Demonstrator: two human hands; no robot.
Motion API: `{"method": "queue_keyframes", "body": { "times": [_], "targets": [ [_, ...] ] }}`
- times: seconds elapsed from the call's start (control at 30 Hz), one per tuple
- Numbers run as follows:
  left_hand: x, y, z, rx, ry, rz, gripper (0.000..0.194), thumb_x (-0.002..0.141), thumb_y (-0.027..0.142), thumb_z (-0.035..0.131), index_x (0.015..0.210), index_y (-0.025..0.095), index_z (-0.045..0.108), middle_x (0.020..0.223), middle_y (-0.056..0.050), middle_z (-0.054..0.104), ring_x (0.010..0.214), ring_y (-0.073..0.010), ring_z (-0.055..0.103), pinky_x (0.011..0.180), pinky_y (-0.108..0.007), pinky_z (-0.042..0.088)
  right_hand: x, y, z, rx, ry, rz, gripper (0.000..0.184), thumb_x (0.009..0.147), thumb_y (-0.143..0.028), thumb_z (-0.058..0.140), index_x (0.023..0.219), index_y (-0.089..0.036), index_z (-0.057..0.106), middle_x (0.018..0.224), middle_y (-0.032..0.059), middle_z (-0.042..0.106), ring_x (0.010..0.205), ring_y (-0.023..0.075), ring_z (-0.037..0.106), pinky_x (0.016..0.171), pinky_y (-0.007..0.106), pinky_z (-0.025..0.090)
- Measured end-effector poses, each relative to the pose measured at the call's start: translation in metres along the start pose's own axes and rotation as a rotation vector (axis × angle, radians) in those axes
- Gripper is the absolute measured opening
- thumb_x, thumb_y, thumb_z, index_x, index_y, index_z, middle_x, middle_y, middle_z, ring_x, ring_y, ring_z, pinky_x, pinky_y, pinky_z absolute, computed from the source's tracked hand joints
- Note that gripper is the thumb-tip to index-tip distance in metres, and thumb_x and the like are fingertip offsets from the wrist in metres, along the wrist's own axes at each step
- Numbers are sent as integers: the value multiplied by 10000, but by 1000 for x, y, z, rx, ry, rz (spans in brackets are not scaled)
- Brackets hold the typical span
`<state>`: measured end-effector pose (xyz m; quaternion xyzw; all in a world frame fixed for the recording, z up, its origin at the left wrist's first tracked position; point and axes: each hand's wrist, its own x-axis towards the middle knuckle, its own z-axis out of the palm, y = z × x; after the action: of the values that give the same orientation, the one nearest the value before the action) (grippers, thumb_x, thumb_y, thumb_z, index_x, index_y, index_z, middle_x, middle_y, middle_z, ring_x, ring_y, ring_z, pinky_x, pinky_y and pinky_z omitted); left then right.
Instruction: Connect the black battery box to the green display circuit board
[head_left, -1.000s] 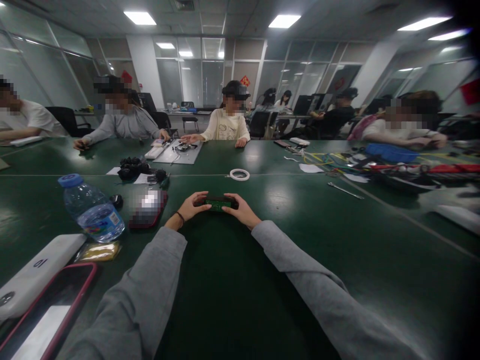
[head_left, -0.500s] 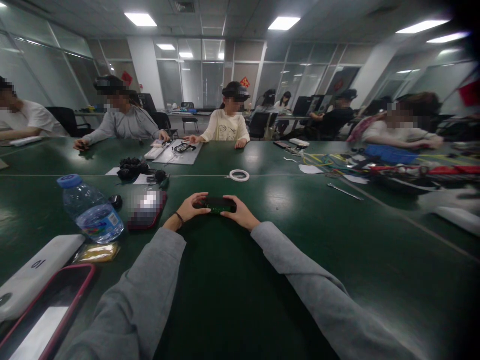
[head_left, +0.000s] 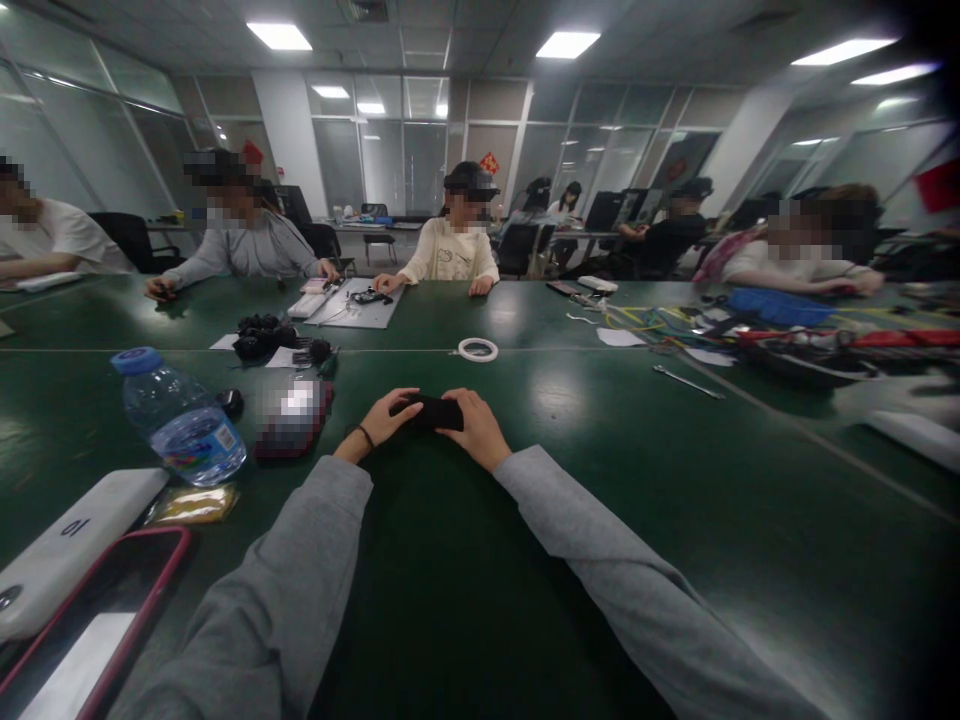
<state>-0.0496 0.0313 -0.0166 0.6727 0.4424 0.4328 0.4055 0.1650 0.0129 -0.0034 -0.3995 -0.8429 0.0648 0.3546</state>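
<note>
A small black oblong box [head_left: 441, 413] is held level between my two hands, close over the green table [head_left: 480, 580]. My left hand [head_left: 384, 420] is closed round its left end, the thumb lying along the near side. At the other end, the fingers of my right hand [head_left: 478, 428] grip it from above and behind. A plain dark face of the box points towards me, and its underside is hidden. Beyond my hands lies a white ring-shaped roll [head_left: 478, 350], apart from them.
To my left stand a water bottle [head_left: 184, 420], a phone [head_left: 296, 420], a white device [head_left: 75, 550] and a red-edged phone [head_left: 97, 620]. A wrench [head_left: 686, 382] and tangled cables [head_left: 652, 325] lie to the right. A co-worker [head_left: 454, 245] sits opposite.
The black box has turned in my hands: the side with green markings that faced me has given way to a plain dark one. My right fingers have shifted further over its end.
</note>
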Motion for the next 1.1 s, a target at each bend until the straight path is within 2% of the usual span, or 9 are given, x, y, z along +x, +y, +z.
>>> {"method": "queue_keyframes", "body": {
  "times": [0.1,0.17,0.3,0.43,0.6,0.67,0.83,0.93,1.1],
  "targets": [
    [-2,2,-1,-15,0,7,515,735,416,638,1177,172,536,1108,-107,626,1073,-237,572,969,-433,416,0,-3,-1,48,21,42,468,712,-366,708,1091,-216,479,1062,72,541,990,251,499,838,397,410],
    [-3,4,-2,-36,1,4,541,723,402,654,1195,175,518,1110,-109,628,1089,-241,565,972,-437,414,-1,-2,0,80,50,68,403,758,-405,659,1069,-214,489,1047,71,541,971,238,506,839,390,413],
    [-4,7,-3,-46,0,4,623,675,359,709,1226,180,481,1120,-112,626,1099,-236,564,986,-441,410,-1,7,6,140,108,117,313,812,-355,596,1065,-201,494,1038,73,533,974,219,503,866,383,415],
    [-4,8,-2,-32,10,40,644,610,302,759,1188,171,504,1159,-111,607,1104,-220,559,1013,-443,388,-2,18,14,186,89,120,470,761,-318,647,1169,-204,444,1110,79,506,1041,229,485,916,409,402],
    [-3,8,-1,-12,-5,33,627,605,317,758,1167,170,522,1169,-110,603,1101,-221,562,1014,-453,387,-3,20,15,155,56,128,591,738,-309,673,1252,-200,401,1156,99,473,1091,244,463,937,430,397],
    [-3,9,-1,-4,-6,30,635,604,335,758,1169,166,522,1181,-115,597,1110,-226,555,1015,-449,385,-3,19,14,159,56,138,574,751,-325,664,1252,-205,410,1149,99,479,1089,243,466,937,429,398],
    [-3,10,0,28,13,-2,616,623,366,742,1165,166,527,1168,-116,597,1096,-232,559,1004,-436,391,0,14,10,255,35,139,382,805,-414,604,1108,-204,506,1043,66,539,983,199,525,878,366,432],
    [-3,10,0,59,26,1,624,616,372,746,1168,178,528,1174,-108,589,1099,-233,553,1003,-433,390,-1,11,9,268,12,126,395,796,-432,609,1096,-197,506,1029,63,545,963,193,531,854,352,438],
    [-4,11,-1,101,15,8,646,610,377,750,1180,175,523,1172,-114,585,1106,-243,544,994,-432,396,-2,10,9,191,-33,108,488,747,-361,666,1159,-190,470,1065,82,535,982,217,519,861,386,428]
  ]
}}
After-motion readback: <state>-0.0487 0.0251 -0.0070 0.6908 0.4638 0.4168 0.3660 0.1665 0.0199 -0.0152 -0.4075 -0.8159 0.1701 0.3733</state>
